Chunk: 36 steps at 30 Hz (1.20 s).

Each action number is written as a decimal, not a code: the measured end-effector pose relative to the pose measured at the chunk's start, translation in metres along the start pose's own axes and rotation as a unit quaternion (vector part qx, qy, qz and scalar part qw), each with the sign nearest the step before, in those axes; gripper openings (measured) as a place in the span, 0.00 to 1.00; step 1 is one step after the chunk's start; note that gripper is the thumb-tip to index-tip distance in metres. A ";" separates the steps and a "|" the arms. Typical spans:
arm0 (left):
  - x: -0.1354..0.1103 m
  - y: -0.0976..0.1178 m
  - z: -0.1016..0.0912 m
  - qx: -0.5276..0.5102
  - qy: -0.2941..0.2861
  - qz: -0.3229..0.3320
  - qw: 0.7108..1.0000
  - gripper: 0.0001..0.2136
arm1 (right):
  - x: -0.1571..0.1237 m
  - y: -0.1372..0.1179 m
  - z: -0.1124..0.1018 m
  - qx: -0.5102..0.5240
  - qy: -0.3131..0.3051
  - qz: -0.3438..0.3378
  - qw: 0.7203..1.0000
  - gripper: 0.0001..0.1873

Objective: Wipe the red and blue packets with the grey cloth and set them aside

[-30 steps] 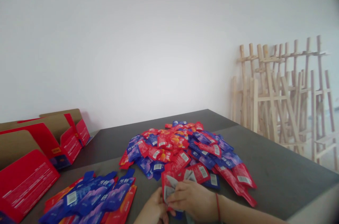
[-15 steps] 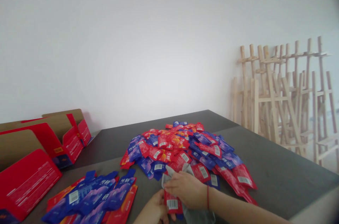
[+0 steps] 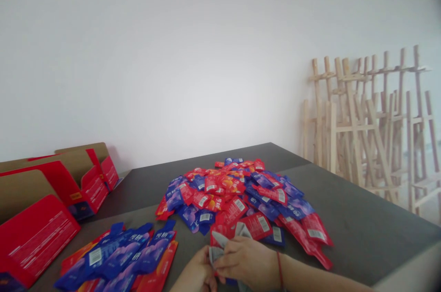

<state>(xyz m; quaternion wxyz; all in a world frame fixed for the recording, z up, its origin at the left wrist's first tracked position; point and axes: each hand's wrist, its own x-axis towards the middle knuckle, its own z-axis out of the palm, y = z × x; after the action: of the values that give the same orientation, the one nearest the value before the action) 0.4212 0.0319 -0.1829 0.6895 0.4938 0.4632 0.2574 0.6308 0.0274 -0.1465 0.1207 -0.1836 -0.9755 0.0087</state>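
My right hand (image 3: 250, 257), with a red cord at the wrist, is closed on a grey cloth (image 3: 220, 239). It presses the cloth down beside my left hand (image 3: 198, 271), at the bottom of the view. The left fingers are closed on a pouch; my right hand and the cloth cover nearly all of it, leaving a bit of red and a blue edge showing. Just beyond the hands lies a wide heap of red and blue pouches (image 3: 237, 207), several with barcodes up. To the left is a smaller pile of blue and orange-red pouches (image 3: 119, 255).
Open red cardboard boxes (image 3: 41, 232) with brown insides stand along the left of the dark table (image 3: 344, 218). A white wall (image 3: 206, 53) rises behind it. Wooden easels (image 3: 361, 131) lean together beyond the table's right edge.
My right hand has moved slightly down and right with the grey cloth, which now reaches my left fingers. The barcode of the held red pouch, seen before, is now covered.
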 end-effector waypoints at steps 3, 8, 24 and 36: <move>0.000 -0.001 0.000 0.001 0.010 0.007 1.000 0.24 | -0.012 0.000 0.001 0.011 0.003 -0.006 1.000 0.17; 0.004 -0.005 -0.001 0.013 0.016 0.015 1.000 0.20 | -0.029 0.012 0.001 0.003 0.018 0.054 0.998 0.17; -0.003 0.007 0.005 0.047 0.017 -0.016 0.999 0.20 | 0.005 0.006 0.003 -0.004 0.005 0.026 1.000 0.20; -0.060 0.038 -0.012 0.417 0.253 0.122 0.865 0.08 | -0.014 0.021 0.009 0.011 0.057 0.185 0.981 0.16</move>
<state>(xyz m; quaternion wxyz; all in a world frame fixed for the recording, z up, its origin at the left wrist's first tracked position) 0.3877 0.0026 -0.1259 0.2417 0.7052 0.6224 0.2385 0.6488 0.0425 -0.1602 0.1749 -0.3594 -0.9161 0.0311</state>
